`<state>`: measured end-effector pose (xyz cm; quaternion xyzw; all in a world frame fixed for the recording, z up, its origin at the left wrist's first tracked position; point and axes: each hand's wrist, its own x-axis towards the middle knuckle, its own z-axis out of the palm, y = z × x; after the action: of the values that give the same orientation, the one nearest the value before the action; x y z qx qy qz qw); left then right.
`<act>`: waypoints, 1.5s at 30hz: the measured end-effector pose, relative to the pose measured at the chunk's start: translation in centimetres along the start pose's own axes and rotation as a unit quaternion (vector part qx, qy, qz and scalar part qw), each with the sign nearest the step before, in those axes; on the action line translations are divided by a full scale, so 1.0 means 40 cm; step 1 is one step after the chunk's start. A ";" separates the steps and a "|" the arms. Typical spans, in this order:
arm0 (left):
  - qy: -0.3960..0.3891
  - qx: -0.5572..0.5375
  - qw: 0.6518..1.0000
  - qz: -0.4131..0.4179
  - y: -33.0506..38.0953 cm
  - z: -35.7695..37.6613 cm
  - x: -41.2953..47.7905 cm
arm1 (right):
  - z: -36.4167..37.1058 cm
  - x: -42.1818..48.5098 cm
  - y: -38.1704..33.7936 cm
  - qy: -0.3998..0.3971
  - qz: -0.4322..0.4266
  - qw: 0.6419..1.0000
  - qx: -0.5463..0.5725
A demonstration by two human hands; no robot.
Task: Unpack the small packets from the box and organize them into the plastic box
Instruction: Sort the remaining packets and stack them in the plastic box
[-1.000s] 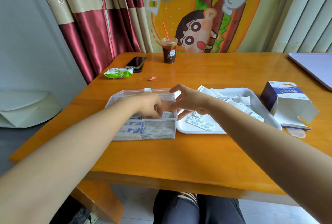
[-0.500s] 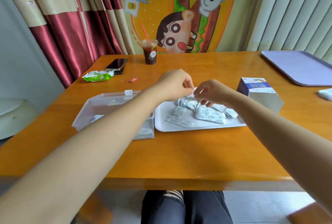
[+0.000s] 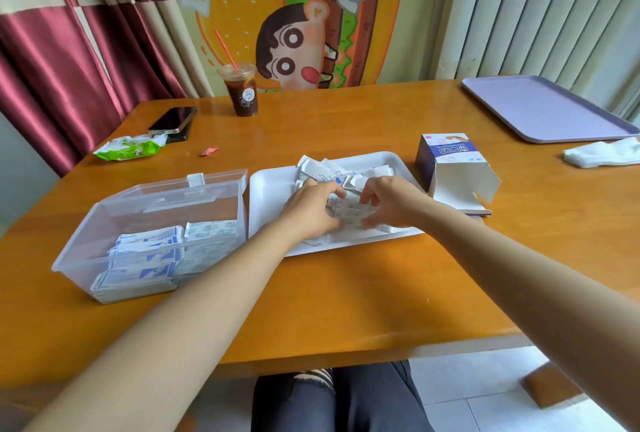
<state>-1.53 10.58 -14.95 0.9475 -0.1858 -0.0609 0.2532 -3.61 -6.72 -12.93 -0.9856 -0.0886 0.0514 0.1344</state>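
Both hands work over the white tray (image 3: 266, 196) on the tabletop (image 3: 346, 293). The left hand (image 3: 311, 206) and right hand (image 3: 391, 201) seem to pinch the same small packets (image 3: 353, 213) between their fingers, though blur hides the exact grip. The plastic box (image 3: 79, 255), just left of the tray, holds stacked packets; the opened cardboard box (image 3: 450, 168) stands just right of it.

Lower frame: bare table (image 3: 346, 293). At centre the tray (image 3: 266, 196) sits wedged between the plastic box (image 3: 79, 258), left, and the carton (image 3: 450, 172), right.
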 end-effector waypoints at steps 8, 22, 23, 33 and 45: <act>-0.002 -0.022 0.999 0.036 0.003 -0.017 -0.012 | -0.004 -0.002 0.003 0.005 -0.052 0.997 0.053; 0.029 -0.006 0.999 0.042 0.028 -0.027 -0.033 | -0.004 -0.026 0.019 0.010 -0.073 0.995 0.072; 0.025 0.002 0.999 0.040 0.037 -0.040 -0.036 | -0.013 -0.026 0.010 -0.003 -0.083 0.991 0.102; -0.049 0.149 0.987 0.028 0.028 -0.032 -0.082 | 0.025 -0.037 -0.038 -0.030 -0.089 0.996 0.001; -0.062 0.201 0.977 0.020 0.052 -0.040 -0.095 | 0.012 -0.053 -0.004 0.004 -0.069 0.997 0.039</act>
<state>-5.37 11.10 -12.46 0.9696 -0.2280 -0.0755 0.0466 -5.76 -6.85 -13.20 -0.9713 -0.1542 0.0411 0.1762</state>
